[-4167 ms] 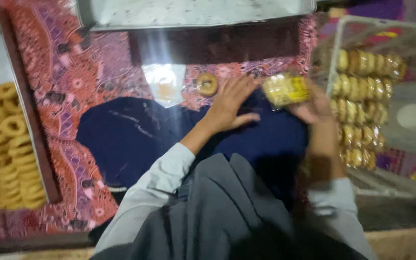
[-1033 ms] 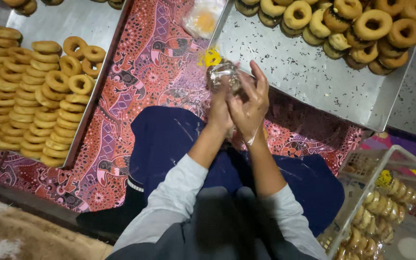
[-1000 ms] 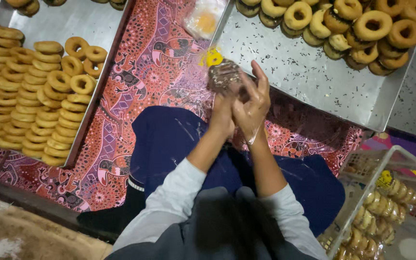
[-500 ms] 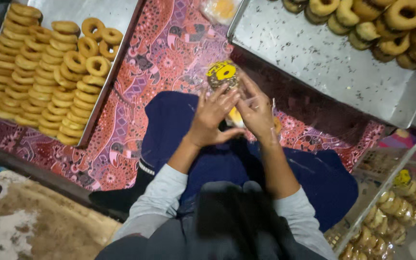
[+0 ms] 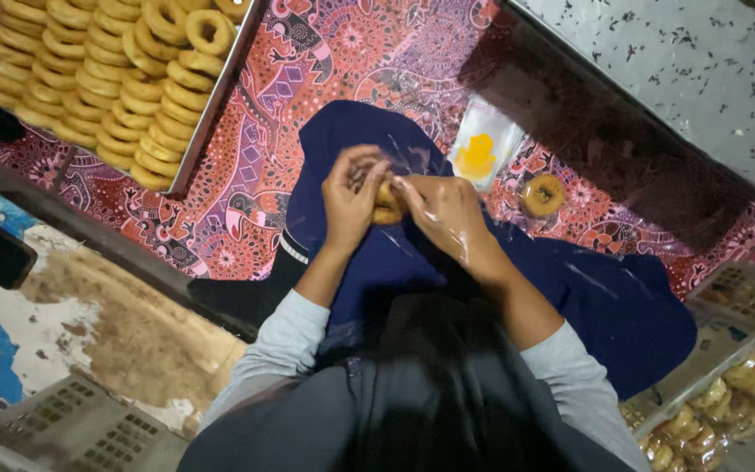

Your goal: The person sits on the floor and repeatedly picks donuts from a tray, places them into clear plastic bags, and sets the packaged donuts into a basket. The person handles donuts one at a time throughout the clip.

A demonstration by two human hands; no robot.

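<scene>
Patterned red-and-pink batik cloth (image 5: 325,52) covers the floor under a dark blue lap cloth (image 5: 622,297). Since a moment ago the hands have dropped from the metal tray to the lap. Left hand (image 5: 349,203) and right hand (image 5: 447,214) both close around small golden ring cookies in crinkly clear plastic wrap (image 5: 386,205). A flat stack of clear bags (image 5: 482,150) and one loose glossy ring cookie (image 5: 542,194) lie just beyond.

Glossy clear plastic bag (image 5: 412,188), patterned matt cloth (image 5: 308,61), metal tray (image 5: 220,96)
</scene>
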